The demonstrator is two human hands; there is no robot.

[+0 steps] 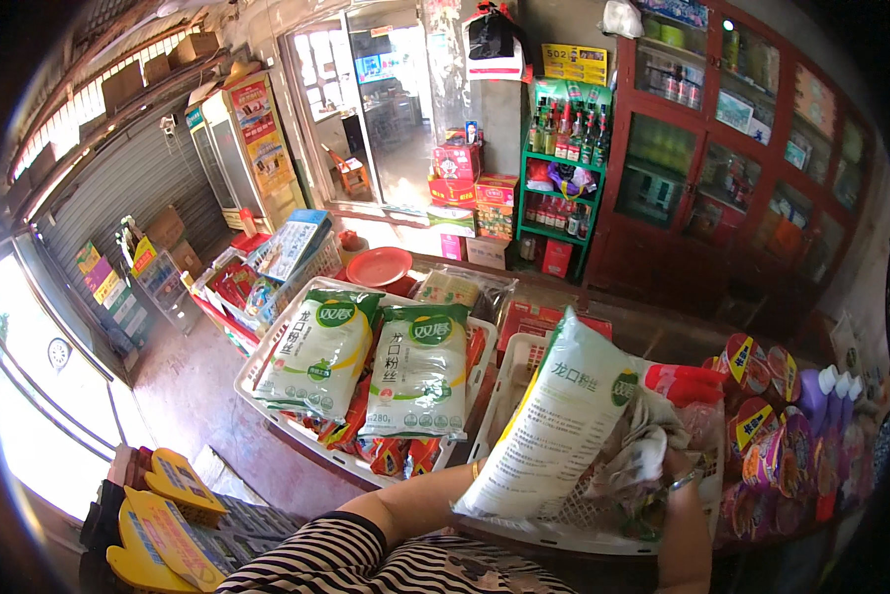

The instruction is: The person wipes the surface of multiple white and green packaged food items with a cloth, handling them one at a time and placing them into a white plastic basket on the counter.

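Observation:
A white and green bag of vermicelli [556,423] stands tilted over a white plastic basket [501,379], its printed back towards me. My left forearm [423,494] runs behind the bag's lower edge; the bag hides my left hand, which seems to support it from behind. At the bag's right side, my right hand [675,466] grips a crumpled greyish cloth [642,438], the fingers partly covered by its folds. Two similar bags, one at the left [319,356] and one at the right [417,371], lie on red packets in another white basket [248,379].
Stacked cup-noodle tubs [775,453] and purple bottles [816,393] crowd the right side. Red packages [682,382] lie behind the cloth. A red plastic dish [380,266] and a goods crate [304,267] stand farther back. Yellow-topped display cards [159,527] rise at lower left.

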